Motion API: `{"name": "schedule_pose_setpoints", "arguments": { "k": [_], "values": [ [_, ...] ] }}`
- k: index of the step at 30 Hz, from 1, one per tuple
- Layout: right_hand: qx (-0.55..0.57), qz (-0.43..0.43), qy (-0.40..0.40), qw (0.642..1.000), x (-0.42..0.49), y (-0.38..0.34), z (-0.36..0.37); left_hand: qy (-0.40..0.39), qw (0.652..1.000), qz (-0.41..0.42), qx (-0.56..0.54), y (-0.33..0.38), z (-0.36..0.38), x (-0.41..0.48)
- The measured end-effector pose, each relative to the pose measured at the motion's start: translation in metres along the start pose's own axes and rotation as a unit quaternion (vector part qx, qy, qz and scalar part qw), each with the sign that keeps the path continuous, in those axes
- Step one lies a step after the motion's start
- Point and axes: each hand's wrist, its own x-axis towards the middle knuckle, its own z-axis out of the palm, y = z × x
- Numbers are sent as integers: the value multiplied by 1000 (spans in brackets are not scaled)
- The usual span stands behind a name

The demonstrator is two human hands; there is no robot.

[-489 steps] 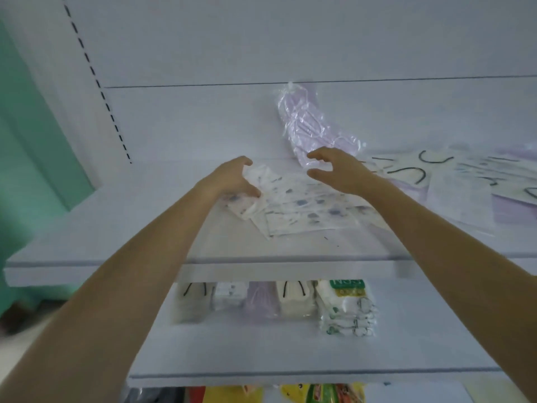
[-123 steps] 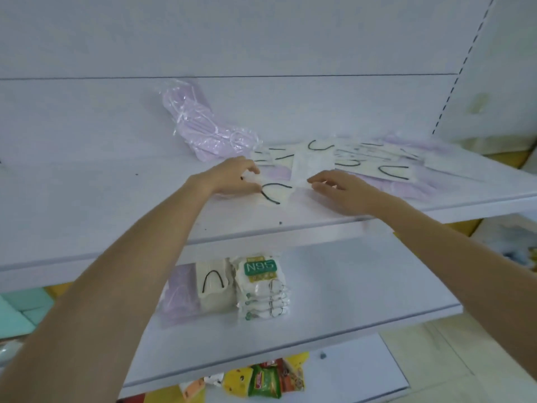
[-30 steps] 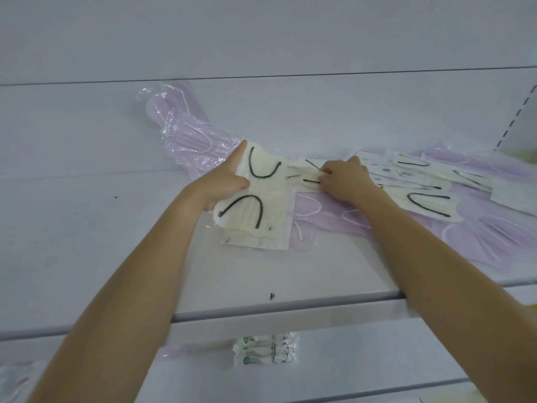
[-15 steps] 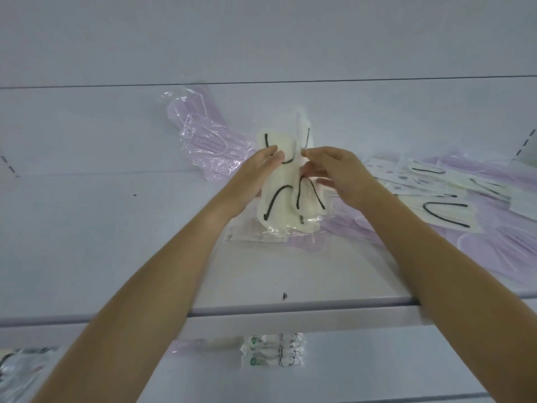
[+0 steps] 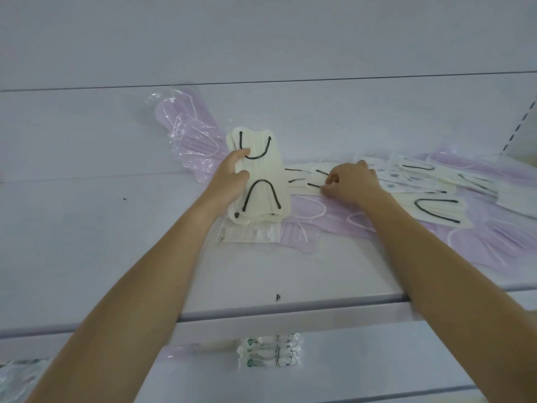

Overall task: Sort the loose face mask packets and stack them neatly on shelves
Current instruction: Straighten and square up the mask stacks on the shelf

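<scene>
The upper shelf (image 5: 87, 228) serves as the sorting surface. The loose packets lie spread over its right half, purple packets (image 5: 334, 225) underneath and cream packets (image 5: 436, 210) with black ear loops on top, mixed and overlapping. A clear bag of purple masks (image 5: 189, 135) leans against the back wall. I think it is put aside there so that it does not mix with the cream kind.

In the middle, the cream stack (image 5: 263, 181) is held up on end, and its lower edge seems to rest on a flat clear wrapper (image 5: 250, 232). The left hand (image 5: 229, 181) grips it from the left side, with the thumb and fingers curled round its edge. I judge it is upright so that the edges line up and one more packet can be laid on its face.

The right hand (image 5: 353, 181) is near, its fingers bent down and pinching one single packet (image 5: 313, 178) in the loose pile, probably the next of the same kind. On the lower shelf (image 5: 363, 359) a small finished stack (image 5: 268, 353) already stands.
</scene>
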Motion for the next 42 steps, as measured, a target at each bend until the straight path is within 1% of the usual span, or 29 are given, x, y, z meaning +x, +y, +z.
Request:
{"name": "schedule_pose_setpoints", "arguments": {
  "k": [3, 5, 7, 9, 11, 13, 14, 17, 21, 23, 24, 26, 29, 30, 31, 32, 33, 35, 36, 37, 38, 40, 41, 42],
  "values": [
    [0, -1, -31, 1000, 0, 0, 0, -2, 1000, 0, 7, 2, 0, -1],
    [-14, -4, -7, 1000, 0, -1, 1, 0, 1000, 8, 5, 3, 0, -2],
    [-13, -11, 35, 999, -1, -2, 0, 4, 1000, 13, 1, 2, 0, -2],
    [54, -26, 73, 996, -1, -3, -2, 10, 1000, 20, 1, 2, 0, -2],
    [178, -45, 109, 977, -2, -6, -7, 12, 999, 29, 0, 3, -1, -3],
    [303, -60, 137, 941, -5, -14, -12, 4, 999, 44, -3, 4, -1, -5],
    [368, -62, 136, 918, -7, -18, -15, -5, 999, 52, -5, 5, 0, -6],
    [552, -52, 87, 828, -10, -25, -21, -34, 996, 78, -5, 9, 4, -9],
    [698, -37, 17, 715, -10, -27, -26, -80, 990, 119, 0, 15, 12, -13],
    [757, -35, -12, 653, -9, -29, -25, -104, 987, 124, -8, 19, 16, -15],
    [776, -39, -32, 629, -9, -32, -23, -109, 986, 125, -15, 21, 17, -16],
    [790, -58, -69, 607, -9, -38, -17, -99, 986, 135, -19, 21, 20, -16],
    [792, -84, -111, 594, -10, -46, -11, -67, 985, 159, -18, 17, 24, -15],
    [788, -90, -122, 597, -10, -47, -10, -49, 986, 160, -17, 15, 24, -14],
    [778, -92, -127, 609, -9, -48, -10, -27, 987, 156, -13, 13, 24, -12],
    [761, -89, -117, 632, -8, -47, -9, -4, 989, 148, -12, 11, 23, -10],
    [728, -82, -80, 676, -6, -46, -7, 17, 991, 134, -20, 10, 22, -7],
    [592, -53, 50, 803, -2, -39, -3, 46, 993, 94, -52, 7, 16, -3],
    [509, -43, 104, 853, -1, -34, -2, 57, 993, 77, -66, 5, 13, -1],
    [435, -45, 131, 890, 1, -28, -1, 67, 993, 63, -76, 2, 10, 2],
    [374, -54, 129, 917, 4, -22, 1, 75, 993, 48, -83, -1, 8, 4],
    [253, -60, 60, 964, 6, -13, 6, 77, 993, 20, -85, -6, 6, 7],
    [198, -54, 17, 979, 6, -11, 9, 67, 994, 8, -82, -7, 6, 8],
    [161, -49, -16, 986, 6, -11, 11, 53, 995, -2, -82, -9, 6, 9]
  ]
}}
